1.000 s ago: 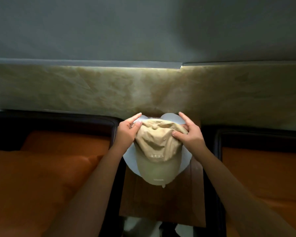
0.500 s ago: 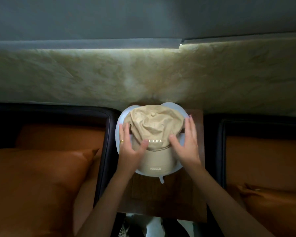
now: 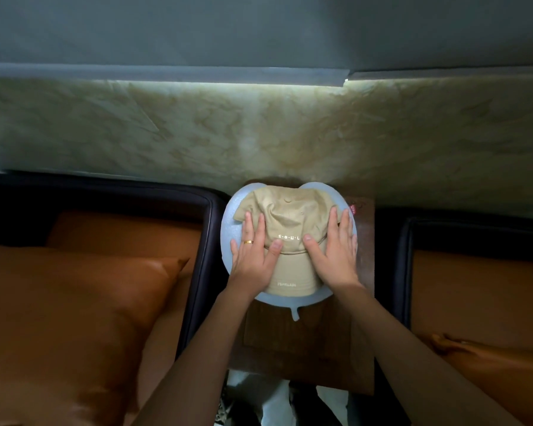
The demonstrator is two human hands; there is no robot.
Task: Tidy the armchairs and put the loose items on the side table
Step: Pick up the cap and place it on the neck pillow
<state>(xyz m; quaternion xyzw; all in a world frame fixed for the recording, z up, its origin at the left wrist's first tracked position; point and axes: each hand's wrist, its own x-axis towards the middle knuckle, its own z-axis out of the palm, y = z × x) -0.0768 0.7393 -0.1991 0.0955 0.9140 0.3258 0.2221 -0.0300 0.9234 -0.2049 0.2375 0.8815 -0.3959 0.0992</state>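
A beige cap (image 3: 290, 215) with small white letters lies flattened on a pale round fan-like pad (image 3: 227, 224), which rests on the dark wooden side table (image 3: 293, 348) between two armchairs. My left hand (image 3: 253, 259), wearing a gold ring, lies flat on the cap's left side with fingers spread. My right hand (image 3: 336, 256) lies flat on the cap's right side the same way. Neither hand grips anything. The cap's brim points toward me and a short white tab of the pad sticks out below it.
The left armchair (image 3: 205, 241) has a dark frame and holds an orange cushion (image 3: 59, 318). The right armchair (image 3: 408, 256) holds another orange cushion (image 3: 490, 364) low on its seat. A small red-and-white item (image 3: 352, 208) sits at the table's back right. A marbled wall stands behind.
Both hands let go of the cap's crown and slid toward me, now pressing flat on its sides. The cap went from held and puffed to flattened on the pad.
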